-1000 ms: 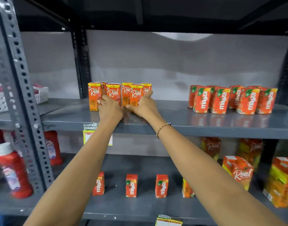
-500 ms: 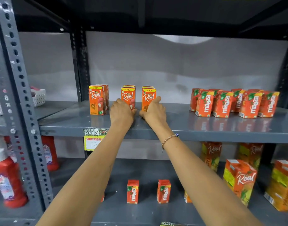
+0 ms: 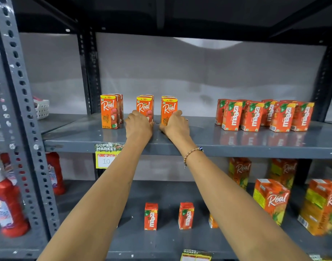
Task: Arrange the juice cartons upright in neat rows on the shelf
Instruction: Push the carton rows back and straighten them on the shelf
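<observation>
Small orange Real juice cartons stand upright on the grey middle shelf (image 3: 199,142) in three short rows going back. The left row (image 3: 109,111) stands alone. My left hand (image 3: 138,127) grips the base of the front carton of the middle row (image 3: 144,107). My right hand (image 3: 175,125) grips the base of the front carton of the right row (image 3: 169,108). A small gap separates the two held cartons. Both forearms reach up from the bottom of the view.
A cluster of upright Maaza cartons (image 3: 263,114) fills the shelf's right part. Below stand two Maaza cartons (image 3: 151,216), larger Real cartons (image 3: 270,198) at right, and red bottles (image 3: 9,204) at left. A perforated steel post (image 3: 24,117) rises at left. A price tag (image 3: 105,155) hangs on the shelf edge.
The Real cartons, bunched together a second ago, now stand in three spaced rows. Both hands have shifted right with the middle and right rows. The view has risen slightly.
</observation>
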Tool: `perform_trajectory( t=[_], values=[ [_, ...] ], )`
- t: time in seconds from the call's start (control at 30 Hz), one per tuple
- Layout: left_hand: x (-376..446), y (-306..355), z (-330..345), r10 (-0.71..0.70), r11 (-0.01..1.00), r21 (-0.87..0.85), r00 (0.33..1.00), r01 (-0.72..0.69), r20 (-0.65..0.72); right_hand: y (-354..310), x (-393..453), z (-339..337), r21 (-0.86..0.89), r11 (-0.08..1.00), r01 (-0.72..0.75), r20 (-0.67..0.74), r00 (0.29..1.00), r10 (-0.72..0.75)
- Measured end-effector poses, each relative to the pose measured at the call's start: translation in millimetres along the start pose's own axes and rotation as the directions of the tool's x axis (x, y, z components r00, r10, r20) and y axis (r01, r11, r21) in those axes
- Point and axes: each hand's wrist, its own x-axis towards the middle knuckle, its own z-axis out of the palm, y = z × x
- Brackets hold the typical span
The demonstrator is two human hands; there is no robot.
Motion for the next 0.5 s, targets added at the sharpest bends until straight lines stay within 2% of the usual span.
perform_trajectory(
  t=[0.1,0.17,0.2,0.27,0.3,0.37,0.43,0.5],
  values=[
    [-3,1,-5,-0.057,0.996,-0.068,0.998,0.059,0.031,1,-1,-4,0.009,1.0,0.019,0.026,0.999,-0.019],
    [-7,1,-9,-0.132,0.982,-0.144,0.991,0.125,-0.037,8,-2,-11,0.033,0.999,0.021,0.06,0.998,-0.023],
    [-10,0,-11,-0.132,0.976,-0.19,0.984,0.107,-0.122,15,-3,-18,0.05,0.999,0.017,0.071,0.997,-0.02],
    [-18,1,-15,-0.019,0.965,-0.258,0.957,-0.058,-0.288,35,-5,-41,0.036,0.999,0.01,0.051,0.999,-0.012],
    [-23,2,-17,0.043,0.941,-0.305,0.947,-0.145,-0.317,48,-4,-55,0.002,1.0,0.004,0.021,1.0,-0.004],
    [-29,11,-18,0.109,0.897,-0.394,0.962,-0.203,-0.249,79,-1,-86,-0.058,0.997,-0.043,-0.061,0.997,0.039],
    [-33,25,-13,0.155,0.902,-0.387,0.98,-0.19,-0.121,107,4,-112,-0.103,0.988,-0.116,-0.128,0.987,0.102],
    [-35,40,-10,0.157,0.913,-0.385,0.987,-0.136,0.022,127,10,-126,-0.131,0.978,-0.165,-0.116,0.982,0.15]
  ],
)
